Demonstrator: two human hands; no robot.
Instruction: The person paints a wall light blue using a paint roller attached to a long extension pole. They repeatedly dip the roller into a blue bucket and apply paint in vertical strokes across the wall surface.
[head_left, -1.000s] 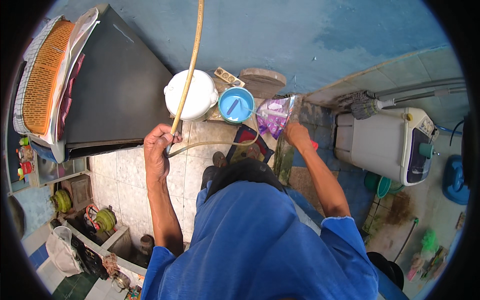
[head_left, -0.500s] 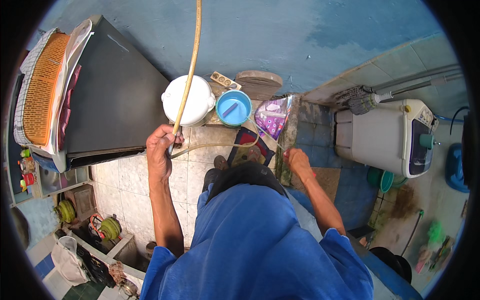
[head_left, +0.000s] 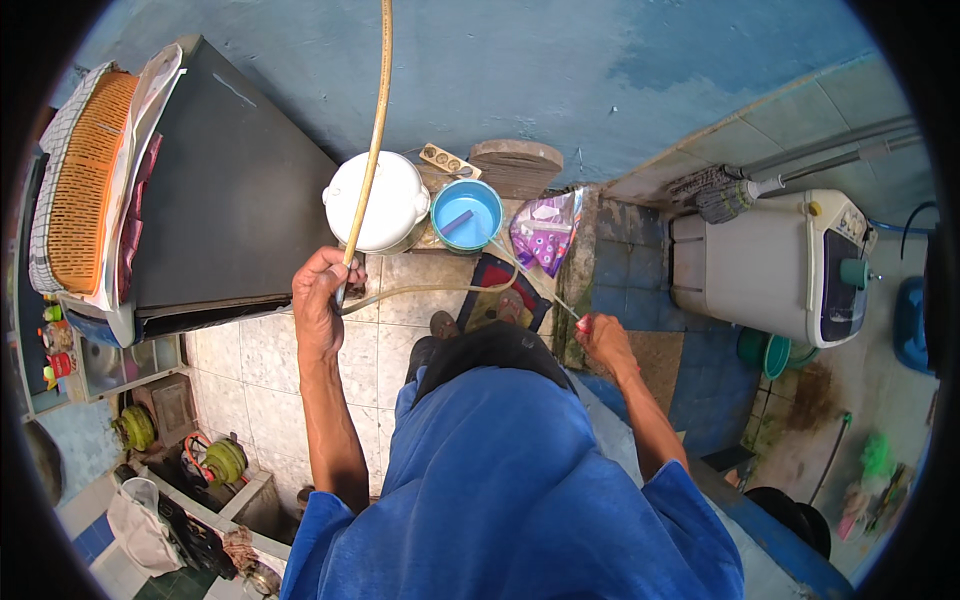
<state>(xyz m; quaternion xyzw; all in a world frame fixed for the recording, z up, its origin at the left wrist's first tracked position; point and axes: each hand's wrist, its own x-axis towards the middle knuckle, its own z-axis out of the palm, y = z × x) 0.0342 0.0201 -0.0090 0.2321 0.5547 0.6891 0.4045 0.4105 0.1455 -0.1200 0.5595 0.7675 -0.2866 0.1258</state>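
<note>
Left grip (head_left: 325,300), 10 o'clock from me: fingers closed on hose (head_left: 372,160), sharp bend just below. Risk: bend kinks flat if I squeeze or twist. Hose's upper run climbs to 12; lower run loops over mat (head_left: 485,275) near my feet, so a step could snag it. Right grip (head_left: 605,342), 2 o'clock: closed on slim red-ended tool (head_left: 568,309), aimed at 10. Far end unclear; a careless swing could knock bucket (head_left: 489,203), 12 o'clock.
</note>
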